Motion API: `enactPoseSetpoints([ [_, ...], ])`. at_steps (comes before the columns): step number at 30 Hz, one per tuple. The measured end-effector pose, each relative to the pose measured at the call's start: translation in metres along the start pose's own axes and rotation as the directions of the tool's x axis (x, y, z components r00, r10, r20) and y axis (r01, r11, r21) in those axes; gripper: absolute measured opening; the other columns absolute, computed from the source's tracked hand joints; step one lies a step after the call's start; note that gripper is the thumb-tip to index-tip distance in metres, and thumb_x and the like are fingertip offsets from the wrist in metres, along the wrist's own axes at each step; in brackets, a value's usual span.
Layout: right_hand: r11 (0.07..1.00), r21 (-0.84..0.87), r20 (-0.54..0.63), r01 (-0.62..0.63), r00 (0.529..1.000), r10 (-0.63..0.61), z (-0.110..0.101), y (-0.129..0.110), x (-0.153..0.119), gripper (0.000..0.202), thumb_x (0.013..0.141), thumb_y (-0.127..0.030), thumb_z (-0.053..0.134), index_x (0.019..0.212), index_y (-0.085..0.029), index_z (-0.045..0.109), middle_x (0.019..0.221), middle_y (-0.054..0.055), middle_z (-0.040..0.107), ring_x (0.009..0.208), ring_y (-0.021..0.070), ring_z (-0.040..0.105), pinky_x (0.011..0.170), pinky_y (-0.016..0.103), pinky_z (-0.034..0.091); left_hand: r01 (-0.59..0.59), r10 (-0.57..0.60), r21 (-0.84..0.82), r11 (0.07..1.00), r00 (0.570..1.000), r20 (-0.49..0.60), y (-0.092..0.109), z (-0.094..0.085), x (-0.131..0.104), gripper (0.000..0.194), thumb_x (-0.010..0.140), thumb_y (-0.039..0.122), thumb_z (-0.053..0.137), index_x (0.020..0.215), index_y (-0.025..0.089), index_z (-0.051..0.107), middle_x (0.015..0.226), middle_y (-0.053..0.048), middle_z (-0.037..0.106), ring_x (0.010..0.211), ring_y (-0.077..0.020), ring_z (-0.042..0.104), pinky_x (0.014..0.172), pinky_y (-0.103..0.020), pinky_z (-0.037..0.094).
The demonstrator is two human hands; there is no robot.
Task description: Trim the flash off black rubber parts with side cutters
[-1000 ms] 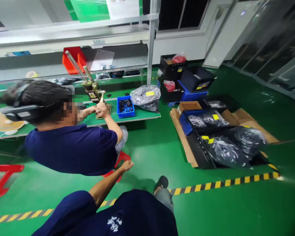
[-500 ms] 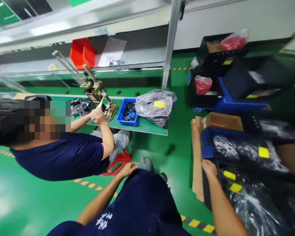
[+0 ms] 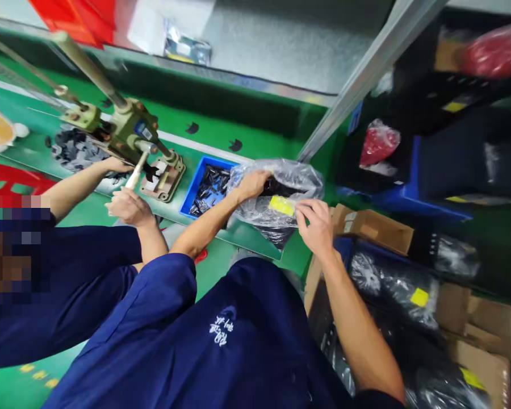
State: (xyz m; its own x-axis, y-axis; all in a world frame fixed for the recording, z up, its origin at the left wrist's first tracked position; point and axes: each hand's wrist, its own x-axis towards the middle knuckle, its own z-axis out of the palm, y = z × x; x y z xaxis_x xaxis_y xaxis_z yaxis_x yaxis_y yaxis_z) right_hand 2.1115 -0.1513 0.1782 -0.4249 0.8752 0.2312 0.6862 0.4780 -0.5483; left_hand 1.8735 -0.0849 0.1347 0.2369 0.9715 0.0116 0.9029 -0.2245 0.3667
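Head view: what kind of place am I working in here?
Most likely a factory assembly line. A co-worker's hand grips the handle of a manual lever press on the green workbench, a blue bin holds small black parts, and both hands are on a labelled plastic bag of parts.

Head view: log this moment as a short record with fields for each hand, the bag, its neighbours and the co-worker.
left hand: left hand rests on top of the clear plastic bag of dark parts, fingers curled on the film
right hand: right hand pinches the bag's edge beside the yellow label
bag position: on the green workbench, at its right end
left of bag: blue plastic bin of small dark parts
co-worker: a co-worker's hand grips the lever of the olive metal hand press
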Motion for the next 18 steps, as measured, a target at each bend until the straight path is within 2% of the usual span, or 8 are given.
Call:
enactPoseSetpoints([
  [2,0.996,-0.011,0.067,0.091,0.994,-0.09,0.001,-0.008,0.018,0.032,0.101,-0.028,0.045,0.106,-0.021,0.076,0.126,0.013,0.07,0.126,0.0292,0.057,0.112,0.049,0.043,0.017,-0.016,-0.03,0.999,0.999,0.032,-0.009,0.0,0.014,0.049,0.098,0.004,0.036,0.144,0.01,0.051,0.133,-0.016,0.067,0.121,-0.0232,0.065,0.104,-0.035,0.051],
  [4,0.985,-0.027,0.235,0.171,0.959,-0.16,0.003,-0.012,0.034,0.031,0.101,-0.029,0.047,0.106,-0.02,0.076,0.134,0.013,0.066,0.13,0.0302,0.054,0.113,0.049,0.041,0.014,-0.011,-0.068,0.998,0.999,0.042,-0.016,-0.002,0.018,0.054,0.095,0.005,0.039,0.148,0.011,0.047,0.143,-0.016,0.061,0.131,-0.0251,0.059,0.112,-0.038,0.047],
  [6,0.984,-0.036,0.433,0.172,0.89,-0.14,0.006,-0.009,0.046,0.03,0.1,-0.029,0.048,0.106,-0.019,0.075,0.13,0.012,0.068,0.12,0.0287,0.061,0.107,0.045,0.046,0.002,0.001,-0.094,0.996,1.0,0.031,-0.02,-0.004,0.015,0.055,0.094,0.008,0.043,0.149,0.009,0.046,0.147,-0.017,0.058,0.134,-0.0277,0.055,0.117,-0.042,0.043],
  [8,0.992,-0.056,0.559,0.116,0.827,-0.065,0.009,0.0,0.053,0.031,0.101,-0.028,0.045,0.104,-0.019,0.074,0.113,0.011,0.073,0.101,0.0246,0.067,0.094,0.038,0.052,0.018,-0.015,-0.105,0.994,0.999,0.028,-0.021,-0.005,0.009,0.054,0.094,0.01,0.045,0.148,0.009,0.046,0.148,-0.017,0.057,0.134,-0.03,0.054,0.118,-0.045,0.042],
  [11,0.993,-0.111,0.593,0.038,0.804,0.036,0.016,0.019,0.062,0.033,0.102,-0.027,0.041,0.105,-0.018,0.073,0.101,0.01,0.074,0.092,0.0233,0.068,0.086,0.035,0.052,0.081,-0.076,-0.102,0.992,0.996,0.048,-0.02,-0.007,0.005,0.053,0.097,0.012,0.041,0.15,0.01,0.043,0.15,-0.017,0.054,0.135,-0.0305,0.053,0.118,-0.047,0.041],
  [13,0.988,-0.154,0.575,-0.005,0.813,0.094,0.027,0.028,0.074,0.034,0.103,-0.032,0.044,0.119,-0.016,0.069,0.114,0.015,0.072,0.1,0.0271,0.068,0.089,0.038,0.052,0.122,-0.118,-0.079,0.989,0.992,0.053,-0.015,-0.008,0.005,0.057,0.097,0.008,0.036,0.154,0.011,0.039,0.153,-0.016,0.053,0.134,-0.0291,0.053,0.117,-0.046,0.041],
  [15,0.983,-0.18,0.55,-0.034,0.825,0.129,0.045,0.031,0.088,0.044,0.1,-0.037,0.053,0.134,-0.011,0.059,0.129,0.024,0.064,0.105,0.0329,0.068,0.09,0.044,0.052,0.169,-0.167,-0.034,0.985,0.985,0.054,-0.007,-0.011,0.002,0.06,0.095,0.005,0.036,0.154,0.011,0.038,0.155,-0.015,0.051,0.133,-0.0288,0.053,0.115,-0.046,0.043],
  [18,0.989,-0.14,0.552,-0.041,0.826,0.112,0.075,0.027,0.107,0.056,0.094,-0.032,0.065,0.141,-0.006,0.051,0.131,0.03,0.061,0.105,0.0364,0.069,0.091,0.047,0.052,0.25,-0.252,0.047,0.967,0.967,0.045,0.013,-0.013,-0.017,0.052,0.095,0.009,0.042,0.147,0.011,0.049,0.154,-0.016,0.052,0.132,-0.0307,0.053,0.11,-0.046,0.045],
])
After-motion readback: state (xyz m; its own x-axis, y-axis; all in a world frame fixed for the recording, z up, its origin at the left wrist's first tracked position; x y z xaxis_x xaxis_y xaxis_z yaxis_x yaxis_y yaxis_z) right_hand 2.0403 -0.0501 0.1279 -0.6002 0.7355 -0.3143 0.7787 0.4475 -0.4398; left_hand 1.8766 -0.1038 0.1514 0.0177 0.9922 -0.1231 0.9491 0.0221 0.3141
